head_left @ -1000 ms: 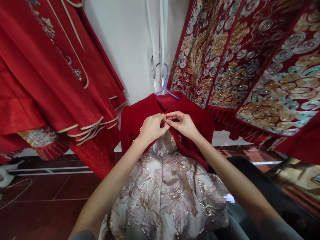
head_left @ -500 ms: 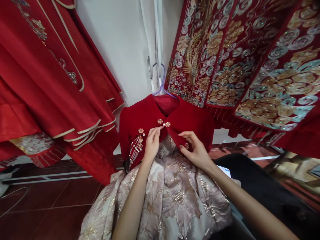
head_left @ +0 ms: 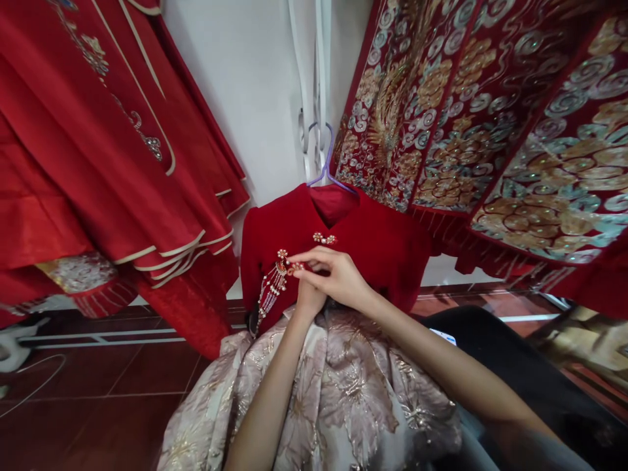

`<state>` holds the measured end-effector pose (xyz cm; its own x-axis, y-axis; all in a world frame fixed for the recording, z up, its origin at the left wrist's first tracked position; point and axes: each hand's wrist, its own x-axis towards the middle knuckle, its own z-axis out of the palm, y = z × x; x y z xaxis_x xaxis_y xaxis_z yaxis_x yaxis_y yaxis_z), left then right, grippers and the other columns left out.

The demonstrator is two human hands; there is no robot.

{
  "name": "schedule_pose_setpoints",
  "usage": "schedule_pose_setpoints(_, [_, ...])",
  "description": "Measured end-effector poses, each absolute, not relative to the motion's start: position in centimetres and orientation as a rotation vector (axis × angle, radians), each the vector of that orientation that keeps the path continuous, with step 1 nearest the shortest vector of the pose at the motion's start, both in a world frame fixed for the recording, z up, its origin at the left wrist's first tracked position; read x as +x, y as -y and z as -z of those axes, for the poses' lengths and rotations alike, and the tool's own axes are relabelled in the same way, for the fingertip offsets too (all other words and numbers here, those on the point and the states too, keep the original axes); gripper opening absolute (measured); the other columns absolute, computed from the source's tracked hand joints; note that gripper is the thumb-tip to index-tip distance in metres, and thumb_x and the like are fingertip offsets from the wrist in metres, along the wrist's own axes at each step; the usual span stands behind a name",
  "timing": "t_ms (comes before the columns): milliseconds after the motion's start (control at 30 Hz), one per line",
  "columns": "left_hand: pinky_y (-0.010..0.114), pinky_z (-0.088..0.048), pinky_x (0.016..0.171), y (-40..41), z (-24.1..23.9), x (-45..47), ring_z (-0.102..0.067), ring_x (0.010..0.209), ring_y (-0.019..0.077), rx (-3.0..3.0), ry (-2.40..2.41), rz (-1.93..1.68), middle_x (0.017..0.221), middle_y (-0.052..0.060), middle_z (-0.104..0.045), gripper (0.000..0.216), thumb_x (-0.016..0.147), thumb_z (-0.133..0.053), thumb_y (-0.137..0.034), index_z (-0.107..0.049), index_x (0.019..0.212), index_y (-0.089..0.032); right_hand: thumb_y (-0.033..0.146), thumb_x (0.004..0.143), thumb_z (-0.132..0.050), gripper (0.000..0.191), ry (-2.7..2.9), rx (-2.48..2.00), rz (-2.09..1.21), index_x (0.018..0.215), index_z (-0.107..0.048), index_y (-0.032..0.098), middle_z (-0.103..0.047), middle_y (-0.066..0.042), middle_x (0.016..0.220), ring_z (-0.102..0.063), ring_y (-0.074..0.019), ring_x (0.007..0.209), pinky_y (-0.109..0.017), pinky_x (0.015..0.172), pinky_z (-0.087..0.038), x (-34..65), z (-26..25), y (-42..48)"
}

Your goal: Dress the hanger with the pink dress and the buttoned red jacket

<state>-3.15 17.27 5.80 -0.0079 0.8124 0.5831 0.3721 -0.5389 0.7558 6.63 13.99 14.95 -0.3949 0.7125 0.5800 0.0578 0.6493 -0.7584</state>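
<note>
red jacket [head_left: 383,242] on a hanger [head_left: 326,167], hung against the wall [head_left: 245,85], straight ahead and just above the hands. at its collar, a small clasp [head_left: 324,239], joined. on the chest left of the clasp, a brooch [head_left: 275,281] with bead tassels hanging down.

right hand [head_left: 338,281] across the jacket's front, thumb and forefinger drawn together on the brooch's top end, other fingers curled. left hand [head_left: 310,302] right under it, touching it, mostly hidden; grip impossible to tell. both forearms up from the bottom edge, passing over a skirt [head_left: 343,392] of pale floral brocade, spread out below the jacket's hem.

left of the jacket, red robes [head_left: 98,163] with cream piping, hanging close by. to the right, embroidered panels [head_left: 490,118] in dark red, gold and teal, their fringe just beside the jacket's shoulder. below the robes, dark red floor [head_left: 98,392], with a thin cable [head_left: 29,386] on it at far left. at lower right, dark cloth [head_left: 520,353], with a bit of a phone [head_left: 444,337] peeping out beside the right forearm.
</note>
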Motion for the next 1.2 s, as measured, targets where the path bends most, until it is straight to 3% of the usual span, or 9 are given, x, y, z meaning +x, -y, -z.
schedule_pose_setpoints(200, [0.041,-0.042,0.101,-16.9,-5.6,-3.2,-0.052,0.119,0.027,1.984,-1.196,-1.665,0.126,0.014,-0.056,0.048,0.075,-0.054,-0.014,-0.052,0.123,-0.014,0.033,0.081,-0.066,0.029,1.668,-0.679,-0.762,0.109,-0.068,0.024,-0.069,-0.003,0.103,-0.064,-0.0144,0.084,-0.029,0.08,-0.053,4.3,-12.1,-18.3])
schedule_pose_setpoints(333, [0.036,-0.046,0.088,-14.8,-5.3,-3.4,-0.06,0.095,0.0219,1.951,-1.539,-1.775,0.099,0.008,-0.065,0.02,0.08,-0.05,-0.013,-0.066,0.091,-0.019,0.033,0.082,-0.064,0.029,1.64,-0.736,-0.732,0.109,-0.068,0.024,-0.069,-0.004,0.105,-0.063,-0.0141,0.081,-0.028,0.079,-0.052,4.8,-10.0,-18.7])
schedule_pose_setpoints(400, [0.037,-0.044,0.088,-13.9,-5.5,-3.6,-0.058,0.09,0.021,1.872,-1.713,-1.941,0.089,0.005,-0.064,0.018,0.083,-0.048,-0.015,-0.065,0.08,-0.022,0.036,0.082,-0.064,0.03,1.631,-0.748,-0.779,0.11,-0.068,0.023,-0.07,-0.004,0.102,-0.063,-0.0143,0.08,-0.027,0.076,-0.053,5.0,-9.6,-18.7])
schedule_pose_setpoints(500, [0.042,-0.035,0.097,-13.5,-5.9,-4.2,-0.053,0.103,0.0235,1.681,-1.913,-2.172,0.103,0.008,-0.059,0.017,0.082,-0.052,-0.017,-0.063,0.094,-0.021,0.039,0.079,-0.067,0.031,1.619,-0.774,-0.845,0.105,-0.068,0.022,-0.071,-0.003,0.092,-0.063,-0.0149,0.078,-0.027,0.072,-0.053,4.9,-9.2,-18.7])
schedule_pose_setpoints(567, [0.043,-0.032,0.099,-13.6,-6.1,-4.7,-0.049,0.11,0.025,1.591,-1.974,-2.214,0.113,0.01,-0.055,0.027,0.082,-0.053,-0.018,-0.058,0.108,-0.02,0.04,0.075,-0.07,0.031,1.6,-0.799,-0.847,0.099,-0.068,0.021,-0.071,-0.003,0.087,-0.064,-0.0153,0.078,-0.027,0.071,-0.053,4.8,-9.1,-18.8])
schedule_pose_setpoints(700, [0.037,-0.036,0.091,-14.2,-5.9,-5.4,-0.049,0.1,0.0223,1.624,-1.859,-2.12,0.118,0.01,-0.056,0.04,0.081,-0.053,-0.016,-0.051,0.121,-0.02,0.041,0.073,-0.072,0.03,1.57,-0.797,-0.857,0.092,-0.067,0.019,-0.07,-0.004,0.086,-0.065,-0.015,0.077,-0.026,0.071,-0.053,4.6,-8.9,-18.8])
schedule_pose_setpoints(800, [0.033,-0.039,0.084,-14.5,-5.6,-5.6,-0.049,0.092,0.02,1.652,-1.728,-2.074,0.114,0.007,-0.06,0.042,0.082,-0.052,-0.016,-0.05,0.124,-0.022,0.041,0.077,-0.068,0.027,1.588,-0.788,-0.855,0.092,-0.066,0.019,-0.07,-0.003,0.087,-0.065,-0.0144,0.077,-0.026,0.069,-0.053,4.6,-9.0,-18.7])
schedule_pose_setpoints(967, [0.034,-0.04,0.088,-14.7,-5.2,-5.9,-0.052,0.098,0.0191,1.656,-1.612,-2.085,0.122,0.008,-0.058,0.04,0.084,-0.051,-0.017,-0.052,0.124,-0.021,0.038,0.08,-0.065,0.022,1.576,-0.793,-0.812,0.093,-0.064,0.021,-0.07,-0.002,0.088,-0.066,-0.0136,0.076,-0.024,0.067,-0.054,4.3,-9.0,-18.5])
schedule_pose_setpoints(1200, [0.033,-0.043,0.089,-15.1,-5.4,-6.0,-0.056,0.101,0.0187,1.569,-1.538,-2.137,0.114,0.008,-0.063,0.029,0.087,-0.054,-0.027,-0.058,0.115,-0.02,0.039,0.081,-0.064,0.022,1.574,-0.76,-0.806,0.094,-0.064,0.021,-0.07,-0.003,0.088,-0.067,-0.014,0.077,-0.023,0.065,-0.054,4.0,-9.4,-18.6])
